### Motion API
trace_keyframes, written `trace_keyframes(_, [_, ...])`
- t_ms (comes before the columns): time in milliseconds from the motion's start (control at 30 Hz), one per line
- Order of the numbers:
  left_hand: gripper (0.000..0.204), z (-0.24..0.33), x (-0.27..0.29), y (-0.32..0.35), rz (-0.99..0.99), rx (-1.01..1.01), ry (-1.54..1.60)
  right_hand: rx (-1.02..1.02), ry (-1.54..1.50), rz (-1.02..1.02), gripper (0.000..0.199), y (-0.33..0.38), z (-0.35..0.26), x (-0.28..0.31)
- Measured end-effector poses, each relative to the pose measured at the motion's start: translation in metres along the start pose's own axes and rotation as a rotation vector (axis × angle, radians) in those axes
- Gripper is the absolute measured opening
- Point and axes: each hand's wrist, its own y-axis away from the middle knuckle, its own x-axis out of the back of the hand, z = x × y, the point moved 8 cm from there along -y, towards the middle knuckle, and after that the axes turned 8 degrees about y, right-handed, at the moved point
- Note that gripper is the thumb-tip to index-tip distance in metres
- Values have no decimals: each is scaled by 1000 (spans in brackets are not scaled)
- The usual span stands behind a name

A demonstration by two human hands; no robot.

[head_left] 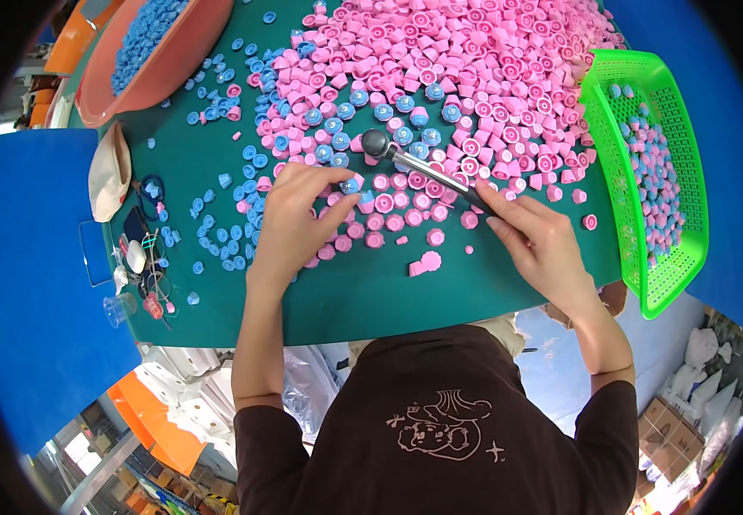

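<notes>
My left hand (pixel 290 215) is closed in a pinch, with a small blue plastic cap (pixel 351 185) at its fingertips; a bit of pink shows beside the cap. My right hand (pixel 545 245) grips the dark handle of a small hammer (pixel 430 169). The hammer's round black head hovers or rests just beyond my left fingertips; I cannot tell which. Upright pink cup-shaped pieces (pixel 384 202) stand in loose rows below the hammer. Past its head sit several blue caps (pixel 383 112) with pale centres, some on pink pieces.
A large heap of pink pieces (pixel 457 51) covers the green table's (pixel 345 309) far side. Loose blue caps (pixel 231 249) lie left of my left hand. A pink basin (pixel 88 90) holds blue caps. Assembled pieces lie in a green basket (pixel 656 296) at right. Cables and a plastic cup (pixel 119 309) clutter the left edge.
</notes>
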Motion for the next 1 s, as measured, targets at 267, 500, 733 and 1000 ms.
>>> trace_keyframes(267, [25, -12, 16, 5, 114, 105, -29, -72, -124, -92, 43, 2, 3, -5])
trace_keyframes(500, [24, 0, -8, -10, 170, 71, -53, -126, -239, 36, 42, 6, 19, 7])
trace_keyframes(733, [24, -3, -19, -18, 97, 65, -117, -112, -228, 15, 43, 14, 20, 2])
trace_keyframes(1000, [26, -3, -18, -17, 73, 95, -137, -11, -172, 31, 44, 11, 0, 6])
